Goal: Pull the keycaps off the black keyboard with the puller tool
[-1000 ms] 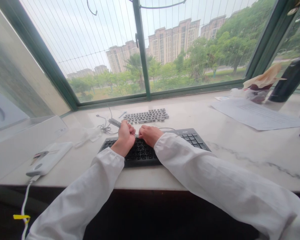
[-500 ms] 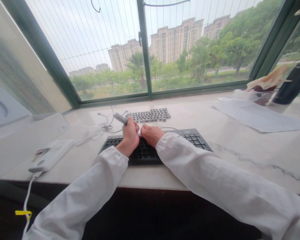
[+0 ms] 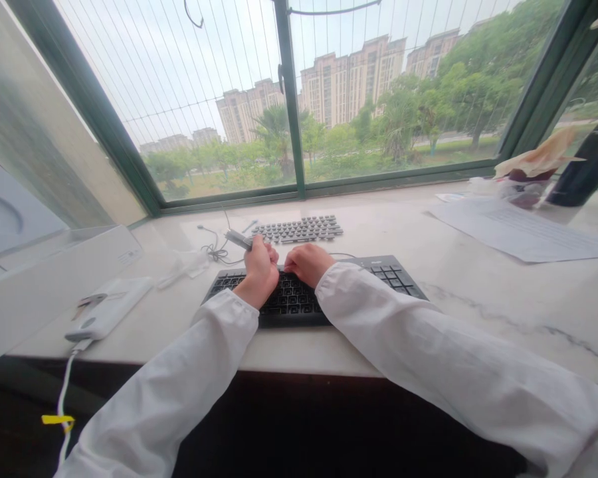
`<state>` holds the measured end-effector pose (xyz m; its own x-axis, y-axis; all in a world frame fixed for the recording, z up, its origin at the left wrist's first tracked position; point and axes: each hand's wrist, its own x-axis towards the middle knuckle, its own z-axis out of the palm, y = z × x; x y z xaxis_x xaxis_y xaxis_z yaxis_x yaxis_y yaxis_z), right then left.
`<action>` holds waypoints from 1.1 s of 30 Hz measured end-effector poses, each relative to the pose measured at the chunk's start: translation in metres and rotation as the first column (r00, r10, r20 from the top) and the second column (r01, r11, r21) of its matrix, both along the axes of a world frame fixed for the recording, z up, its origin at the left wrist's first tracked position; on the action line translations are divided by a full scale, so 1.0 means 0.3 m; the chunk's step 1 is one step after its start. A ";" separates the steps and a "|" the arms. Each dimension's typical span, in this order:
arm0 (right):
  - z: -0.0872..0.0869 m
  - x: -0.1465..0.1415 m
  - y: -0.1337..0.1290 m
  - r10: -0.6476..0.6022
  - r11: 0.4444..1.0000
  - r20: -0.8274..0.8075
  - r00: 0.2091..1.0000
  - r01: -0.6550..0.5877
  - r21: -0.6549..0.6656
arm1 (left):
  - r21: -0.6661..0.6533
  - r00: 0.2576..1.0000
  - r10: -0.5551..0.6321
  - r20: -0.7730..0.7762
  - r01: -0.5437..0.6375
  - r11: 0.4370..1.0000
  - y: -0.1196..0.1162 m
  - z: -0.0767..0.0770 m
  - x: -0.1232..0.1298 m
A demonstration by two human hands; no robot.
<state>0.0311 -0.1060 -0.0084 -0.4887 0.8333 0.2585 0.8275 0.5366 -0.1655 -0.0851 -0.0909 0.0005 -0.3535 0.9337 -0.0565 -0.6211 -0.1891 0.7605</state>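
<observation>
A black keyboard (image 3: 292,304) lies near the table's front edge, its main section bare of keycaps while the number pad at the right has its caps. My left hand (image 3: 262,269) is closed around a grey flat-handled tool (image 3: 239,239) that sticks out up and to the left; its other end is hidden. Close beside it, my right hand (image 3: 309,263) bends down over the keyboard's upper middle with fingertips pinched together. Whatever those fingers hold, if anything, is hidden. Behind both hands, loose dark keycaps (image 3: 299,230) lie in keyboard-like rows.
A coiled thin cable (image 3: 216,252) and a clear plastic bag (image 3: 183,267) lie left of the keyboard. Further left are a white power bank (image 3: 110,309), keys (image 3: 90,301) and a white box (image 3: 54,282). Paper sheets (image 3: 528,229) and a dark bottle (image 3: 583,166) are at the right.
My right hand has shifted slightly right, widening the gap between the hands. My left hand keeps its grip on the grey tool. The whole view has moved a little.
</observation>
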 end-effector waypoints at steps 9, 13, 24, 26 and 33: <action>-0.016 -0.003 -0.019 0.000 0.999 -0.054 0.999 0.002 0.050 | -0.024 0.999 0.019 0.031 -0.018 1.000 -0.005 0.005 0.004; -0.029 0.004 0.005 0.030 0.999 -0.153 0.988 -0.028 0.019 | -0.042 0.999 0.015 0.048 -0.013 0.999 -0.005 0.008 0.006; 0.000 -0.015 -0.027 -0.042 0.999 -0.027 0.999 0.042 0.005 | -0.027 0.998 -0.010 0.059 0.011 1.000 0.007 -0.004 -0.003; -0.005 -0.021 -0.030 -0.049 0.999 0.021 0.999 0.048 0.013 | -0.033 0.998 -0.002 0.066 0.005 0.999 0.009 -0.004 -0.004; -0.020 -0.046 -0.029 -0.009 0.987 0.219 0.976 -0.026 0.156 | -0.025 0.999 0.000 0.039 0.001 1.000 0.008 -0.002 -0.006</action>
<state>0.0172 -0.1147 -0.0144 -0.5546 0.7864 0.2720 0.8294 0.5486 0.1053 -0.0868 -0.0885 -0.0002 -0.3497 0.9321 -0.0940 -0.6505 -0.1693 0.7404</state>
